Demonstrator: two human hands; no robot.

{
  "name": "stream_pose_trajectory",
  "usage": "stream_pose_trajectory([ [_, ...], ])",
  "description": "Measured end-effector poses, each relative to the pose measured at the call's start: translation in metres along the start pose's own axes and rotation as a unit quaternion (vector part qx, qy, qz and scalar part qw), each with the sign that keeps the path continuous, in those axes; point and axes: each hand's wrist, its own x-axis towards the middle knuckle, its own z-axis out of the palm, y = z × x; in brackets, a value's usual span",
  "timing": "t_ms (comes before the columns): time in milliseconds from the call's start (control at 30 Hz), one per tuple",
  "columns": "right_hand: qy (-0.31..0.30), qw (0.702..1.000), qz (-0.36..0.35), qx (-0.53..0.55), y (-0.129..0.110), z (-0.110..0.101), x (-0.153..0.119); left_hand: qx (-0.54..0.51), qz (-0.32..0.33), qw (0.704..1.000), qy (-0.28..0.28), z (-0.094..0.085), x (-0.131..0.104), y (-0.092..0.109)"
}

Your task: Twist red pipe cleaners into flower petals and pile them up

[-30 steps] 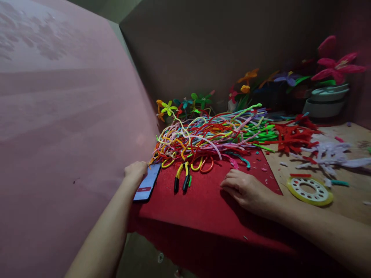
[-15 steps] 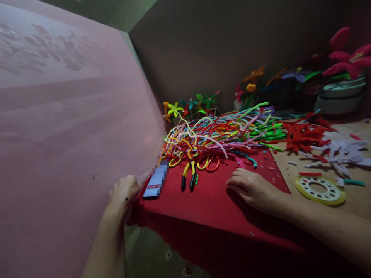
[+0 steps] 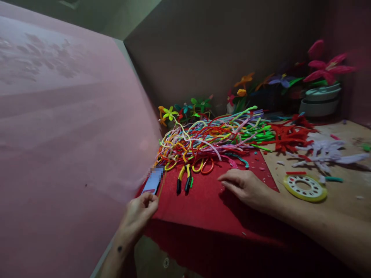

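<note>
My left hand (image 3: 142, 211) is at the near left corner of the table, beside the lower end of a phone (image 3: 153, 180). Its fingers are pinched, and a thin tan strand (image 3: 162, 184) seems to rise from them past the phone's right side. My right hand (image 3: 247, 189) is low over the red cloth (image 3: 203, 204), fingers loosely stretched with a small gap at the thumb and nothing visible in them. Between the hands lie black-and-yellow pliers (image 3: 184, 179) and scissors (image 3: 207, 166) with looped handles, partly under a heap of colourful pipe cleaners (image 3: 203, 135).
A yellow tape roll (image 3: 304, 188), red pipe-cleaner pieces (image 3: 295, 135) and white ones (image 3: 327, 152) lie on bare board at right. Fuzzy flowers (image 3: 199, 104) stand behind the heap; a pink flower (image 3: 329, 69) rises from a pale container (image 3: 320, 100). A pink panel (image 3: 72, 154) borders the left.
My left hand has moved right and now overlaps the phone's near end. The whole view has shifted slightly. My right hand stays nearly in place, its fingers a little more apart.
</note>
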Motion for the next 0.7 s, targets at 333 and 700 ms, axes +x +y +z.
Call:
stream_pose_trajectory([
  [333,0.101,0.864,0.195,0.454,0.005,-0.022,0.016,0.08,0.236,0.959,-0.134,0.043,-0.019,0.067],
  [700,0.133,0.817,0.218,0.518,-0.003,-0.03,0.018,-0.03,0.303,0.952,0.01,0.046,-0.002,0.065],
])
